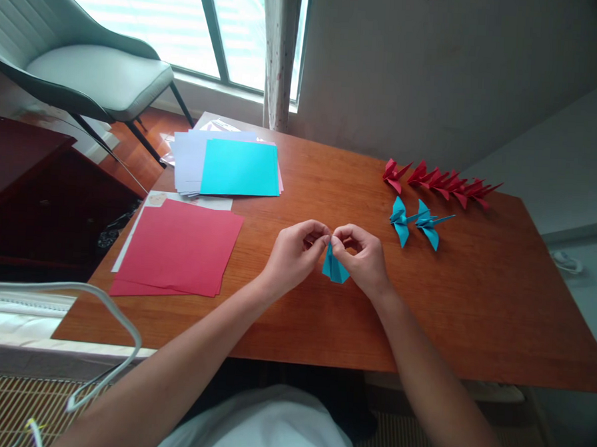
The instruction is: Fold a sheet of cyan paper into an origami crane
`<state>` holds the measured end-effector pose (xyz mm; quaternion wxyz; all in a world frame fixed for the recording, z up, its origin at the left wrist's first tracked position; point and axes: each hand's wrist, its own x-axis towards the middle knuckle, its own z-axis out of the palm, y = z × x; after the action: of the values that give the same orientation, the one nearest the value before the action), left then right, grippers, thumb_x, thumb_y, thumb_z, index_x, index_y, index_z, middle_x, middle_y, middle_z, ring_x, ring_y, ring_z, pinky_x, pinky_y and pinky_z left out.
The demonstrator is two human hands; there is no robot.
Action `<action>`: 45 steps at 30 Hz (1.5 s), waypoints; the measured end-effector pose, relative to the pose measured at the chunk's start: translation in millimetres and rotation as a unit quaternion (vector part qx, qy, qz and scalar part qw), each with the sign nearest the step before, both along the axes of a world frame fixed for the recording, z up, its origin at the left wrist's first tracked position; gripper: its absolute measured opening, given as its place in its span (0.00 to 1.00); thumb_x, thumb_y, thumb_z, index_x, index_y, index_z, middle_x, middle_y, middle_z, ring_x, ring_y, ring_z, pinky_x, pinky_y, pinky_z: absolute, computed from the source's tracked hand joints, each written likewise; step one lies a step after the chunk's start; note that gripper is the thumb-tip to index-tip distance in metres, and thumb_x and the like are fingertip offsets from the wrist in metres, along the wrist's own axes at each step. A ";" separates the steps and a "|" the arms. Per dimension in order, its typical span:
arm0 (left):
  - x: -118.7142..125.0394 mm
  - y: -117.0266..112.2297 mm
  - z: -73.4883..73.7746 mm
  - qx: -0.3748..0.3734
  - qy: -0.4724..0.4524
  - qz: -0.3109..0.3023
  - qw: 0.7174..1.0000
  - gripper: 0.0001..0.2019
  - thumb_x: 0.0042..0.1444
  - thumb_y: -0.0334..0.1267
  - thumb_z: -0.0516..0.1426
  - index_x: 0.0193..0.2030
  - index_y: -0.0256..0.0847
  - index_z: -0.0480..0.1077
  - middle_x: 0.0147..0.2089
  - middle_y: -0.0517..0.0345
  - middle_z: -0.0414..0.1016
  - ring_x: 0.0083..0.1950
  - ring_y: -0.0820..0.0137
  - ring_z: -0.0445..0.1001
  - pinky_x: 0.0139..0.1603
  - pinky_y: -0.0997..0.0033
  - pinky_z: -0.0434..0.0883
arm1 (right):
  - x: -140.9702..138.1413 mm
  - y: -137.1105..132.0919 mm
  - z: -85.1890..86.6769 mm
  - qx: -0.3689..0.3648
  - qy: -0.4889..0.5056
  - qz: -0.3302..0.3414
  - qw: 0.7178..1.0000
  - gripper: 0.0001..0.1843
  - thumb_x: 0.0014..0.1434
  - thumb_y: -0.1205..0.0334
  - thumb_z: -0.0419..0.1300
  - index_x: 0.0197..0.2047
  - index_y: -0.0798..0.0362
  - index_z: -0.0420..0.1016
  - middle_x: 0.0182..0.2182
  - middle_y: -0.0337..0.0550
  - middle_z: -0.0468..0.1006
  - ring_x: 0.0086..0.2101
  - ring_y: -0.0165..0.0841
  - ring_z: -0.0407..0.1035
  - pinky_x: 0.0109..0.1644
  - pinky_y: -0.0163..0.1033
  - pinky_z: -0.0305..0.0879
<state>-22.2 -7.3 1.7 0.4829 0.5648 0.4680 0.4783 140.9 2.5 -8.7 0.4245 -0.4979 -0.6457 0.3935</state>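
Note:
A small folded piece of blue paper (pixel 335 269) hangs from the fingertips of both hands, just above the wooden table. My left hand (pixel 301 249) is closed in a pinch at its upper tip, coming from the left. From the other side, my right hand (pixel 359 253) pinches the same tip with thumb and forefinger. The lower end of the paper flares out in pleats; its top is covered by the fingers. To the right stand two blue paper cranes (pixel 400 222), and behind them a row of several red paper cranes (pixel 438 182).
Red paper sheets (pixel 180 247) lie at the table's left, over a white sheet. Blue sheets (pixel 241 168) rest on paler paper farther back. The wooden table (pixel 474 313) ends near my body. A chair (pixel 101 73) stands beyond by the window; a white cable (pixel 118 311) loops at lower left.

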 end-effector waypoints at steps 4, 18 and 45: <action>1.6 -0.1 -0.2 -0.005 -0.037 0.002 0.999 0.10 0.58 0.44 0.63 0.37 0.39 0.72 0.35 0.56 0.77 0.35 0.71 0.74 0.35 0.74 0.71 | 1.8 0.9 0.7 -0.028 0.060 -0.003 0.998 0.10 0.60 0.52 0.66 0.36 0.49 0.79 0.32 0.39 0.80 0.33 0.33 0.74 0.37 0.37 0.71; -0.3 0.5 -0.8 -0.015 -0.030 0.006 0.999 0.10 0.57 0.44 0.63 0.34 0.40 0.73 0.33 0.57 0.77 0.34 0.70 0.74 0.34 0.73 0.71 | 2.9 -0.5 6.1 -0.053 0.091 -0.010 0.994 0.12 0.59 0.49 0.66 0.39 0.47 0.80 0.36 0.40 0.83 0.34 0.35 0.76 0.38 0.39 0.74; -1.7 -0.1 -6.8 -0.016 -0.006 -0.036 0.999 0.08 0.58 0.42 0.62 0.36 0.39 0.76 0.34 0.54 0.80 0.35 0.68 0.77 0.36 0.71 0.74 | 3.4 3.0 2.0 -0.011 0.110 -0.064 0.992 0.13 0.58 0.49 0.68 0.41 0.47 0.78 0.38 0.41 0.82 0.38 0.36 0.76 0.40 0.39 0.75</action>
<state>-23.8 -7.4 -5.1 0.5111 0.5706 0.4525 0.4566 144.3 5.5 -6.8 0.5112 -0.4966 -0.5578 0.4254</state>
